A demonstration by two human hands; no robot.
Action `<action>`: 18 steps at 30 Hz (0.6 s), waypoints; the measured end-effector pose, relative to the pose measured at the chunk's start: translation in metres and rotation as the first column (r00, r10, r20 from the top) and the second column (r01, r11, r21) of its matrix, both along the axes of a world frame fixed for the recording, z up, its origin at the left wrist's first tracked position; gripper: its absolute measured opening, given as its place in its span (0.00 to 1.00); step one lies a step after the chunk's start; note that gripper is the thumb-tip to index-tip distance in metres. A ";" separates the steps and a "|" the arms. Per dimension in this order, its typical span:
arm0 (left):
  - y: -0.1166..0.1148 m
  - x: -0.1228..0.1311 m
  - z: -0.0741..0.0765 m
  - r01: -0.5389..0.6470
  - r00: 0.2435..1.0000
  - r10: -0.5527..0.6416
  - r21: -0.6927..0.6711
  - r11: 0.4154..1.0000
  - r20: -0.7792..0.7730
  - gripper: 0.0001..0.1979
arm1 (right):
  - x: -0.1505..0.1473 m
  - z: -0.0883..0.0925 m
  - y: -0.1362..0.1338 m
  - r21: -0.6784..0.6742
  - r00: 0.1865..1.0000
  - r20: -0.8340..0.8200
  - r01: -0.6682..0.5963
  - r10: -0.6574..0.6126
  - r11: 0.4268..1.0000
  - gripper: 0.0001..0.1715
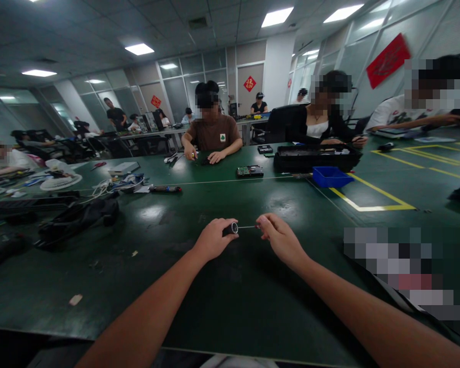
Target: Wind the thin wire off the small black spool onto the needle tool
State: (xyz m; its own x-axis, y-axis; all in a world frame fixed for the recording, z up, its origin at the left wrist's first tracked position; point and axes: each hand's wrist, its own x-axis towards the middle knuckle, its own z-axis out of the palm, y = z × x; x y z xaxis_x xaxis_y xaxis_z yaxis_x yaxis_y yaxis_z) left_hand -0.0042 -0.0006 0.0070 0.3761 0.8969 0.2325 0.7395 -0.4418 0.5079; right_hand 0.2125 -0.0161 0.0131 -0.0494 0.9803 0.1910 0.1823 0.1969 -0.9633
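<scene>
Near the middle of the table, my left hand (214, 239) wraps round a short black cylinder (230, 229) with a silver ring at its end. A thin straight metal rod (247, 227) spans the gap from that ringed end to my right hand (279, 236). The fingertips of my right hand pinch the rod's far end, where a small reddish bit shows. Whether the rod sits inside the cylinder or only touches it, I cannot tell. Both hands are just above the green tabletop (222, 306).
Beyond my hands lie a pen-shaped electric screwdriver (164, 188), a hard drive (249, 171), a blue bin (330, 177) and a long black casing (316, 157). Cables (124, 184) and a black bag-like thing (80, 220) clutter the left. A person (212, 128) works opposite; others sit to the right.
</scene>
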 end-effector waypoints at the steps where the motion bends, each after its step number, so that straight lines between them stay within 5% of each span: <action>1: 0.000 0.000 0.000 -0.001 1.000 0.001 0.000 1.000 -0.004 0.19 | 0.000 -0.001 0.000 0.005 1.000 0.007 0.010 -0.010 1.000 0.13; 6: 0.000 0.003 0.002 -0.064 0.998 0.065 0.046 0.997 -0.006 0.19 | -0.003 -0.003 0.001 -0.039 0.985 -0.147 0.089 -0.094 0.995 0.12; 12: 0.001 0.004 0.009 -0.048 0.999 0.049 0.101 0.994 -0.005 0.19 | -0.001 -0.005 0.011 -0.321 0.812 -0.573 -0.097 -0.112 0.942 0.12; 18: 0.006 -0.003 -0.001 -0.064 0.993 0.064 -0.003 0.998 -0.098 0.17 | 0.001 -0.014 0.014 -0.316 0.862 -0.475 0.019 -0.176 0.949 0.11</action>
State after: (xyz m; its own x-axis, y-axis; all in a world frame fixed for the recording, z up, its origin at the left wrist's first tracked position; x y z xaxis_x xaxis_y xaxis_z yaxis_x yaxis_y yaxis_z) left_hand -0.0074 0.0055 0.0063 0.3384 0.9212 0.1919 0.8123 -0.3890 0.4345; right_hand 0.2137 -0.0022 -0.0005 0.0732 0.9889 -0.1289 -0.3269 -0.0984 -0.9399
